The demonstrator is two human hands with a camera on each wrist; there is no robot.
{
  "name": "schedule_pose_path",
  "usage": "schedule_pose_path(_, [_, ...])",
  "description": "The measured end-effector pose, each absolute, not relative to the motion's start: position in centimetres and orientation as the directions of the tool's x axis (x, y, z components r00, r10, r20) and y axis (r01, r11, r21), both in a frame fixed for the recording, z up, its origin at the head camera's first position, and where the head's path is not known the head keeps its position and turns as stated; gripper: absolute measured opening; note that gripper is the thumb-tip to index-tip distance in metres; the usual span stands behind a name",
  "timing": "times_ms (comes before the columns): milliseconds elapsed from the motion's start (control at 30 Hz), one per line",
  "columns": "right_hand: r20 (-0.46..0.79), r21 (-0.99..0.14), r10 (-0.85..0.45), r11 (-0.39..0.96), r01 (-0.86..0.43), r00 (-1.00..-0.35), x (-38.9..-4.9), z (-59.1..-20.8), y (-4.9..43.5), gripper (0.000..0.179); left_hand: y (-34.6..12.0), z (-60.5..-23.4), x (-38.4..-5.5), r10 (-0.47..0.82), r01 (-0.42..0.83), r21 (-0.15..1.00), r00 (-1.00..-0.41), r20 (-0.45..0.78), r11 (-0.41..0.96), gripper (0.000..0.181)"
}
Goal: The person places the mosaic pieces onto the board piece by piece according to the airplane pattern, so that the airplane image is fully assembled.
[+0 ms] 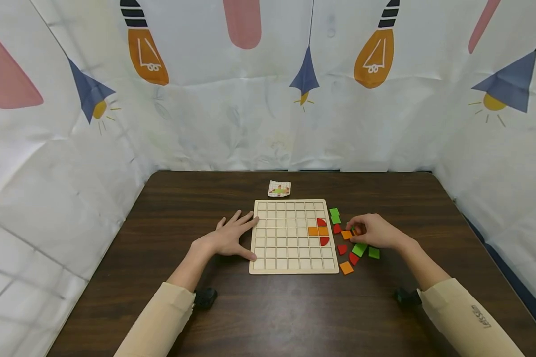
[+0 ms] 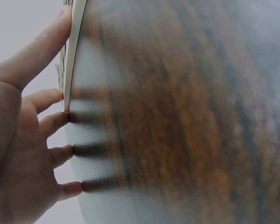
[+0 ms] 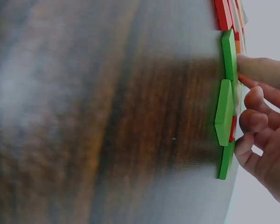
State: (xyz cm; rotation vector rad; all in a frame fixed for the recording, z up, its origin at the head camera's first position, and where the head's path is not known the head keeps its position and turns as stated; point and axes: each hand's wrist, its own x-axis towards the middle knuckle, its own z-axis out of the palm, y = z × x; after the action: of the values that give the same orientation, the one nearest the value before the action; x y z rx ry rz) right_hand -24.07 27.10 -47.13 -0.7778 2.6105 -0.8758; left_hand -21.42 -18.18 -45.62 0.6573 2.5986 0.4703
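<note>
A pale wooden grid board [image 1: 295, 271] lies mid-table, bearing two orange squares [image 1: 313, 231] and two red rounded pieces [image 1: 324, 241] near its right edge. My left hand [image 1: 230, 238] spreads its fingers at the board's left side, with the thumb and index finger touching the edge. Over the loose tiles right of the board, my right hand [image 1: 375, 231] bends its thumb and fingers around an orange square [image 1: 346, 235]; whether it pinches this tile I cannot tell. Green tiles [image 3: 225, 112] partly hide those fingertips in the right wrist view.
A small card with a coloured grid pattern [image 1: 279, 189] lies behind the board. Beside the board's right edge are green squares [image 1: 334, 215], red pieces [image 1: 342, 249] and another orange square [image 1: 346, 267]. Printed white curtains [image 1: 268, 129] surround the dark wooden table [image 1: 286, 317].
</note>
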Motion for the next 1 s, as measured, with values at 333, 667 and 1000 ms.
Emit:
schedule_pose_path(333, [-0.111, -0.634, -0.582, 0.666, -0.394, -0.806, -23.7, -46.4, 27.0, 0.021, -18.2, -45.7, -21.4, 0.514, 0.374, 0.414, -0.800, -0.308, 0.830, 0.113])
schedule_pose_path(667, [-0.095, -0.676, -0.566, 0.640, -0.364, -0.819, -23.6, -46.1, 26.0, 0.025, -18.3, -46.0, -21.5, 0.517, 0.373, 0.425, -0.803, -0.298, 0.825, 0.113])
schedule_pose_path(1000, [-0.063, -0.701, -0.552, 0.618, -0.358, -0.831, -23.4, -46.0, 24.1, 0.025, -18.3, -46.0, -21.5, 0.516, 0.370, 0.428, -0.802, -0.301, 0.824, 0.114])
